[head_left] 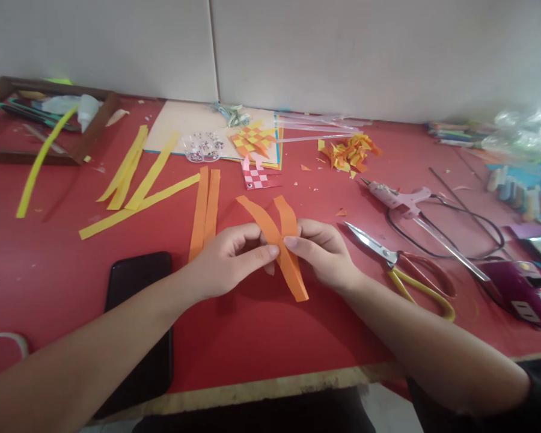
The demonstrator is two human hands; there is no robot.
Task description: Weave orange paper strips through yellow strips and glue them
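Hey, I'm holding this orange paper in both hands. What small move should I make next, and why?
I'd probably press the crossing flat, steadying with the left hand and creasing with the right hand. Both hands pinch the orange paper near where it crosses, and its upper ends spread apart, so the overlap might slip if released.

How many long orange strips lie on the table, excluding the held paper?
2: the left strip and the right strip, side by side beyond the left hand, which hides their lower ends; more may be hidden.
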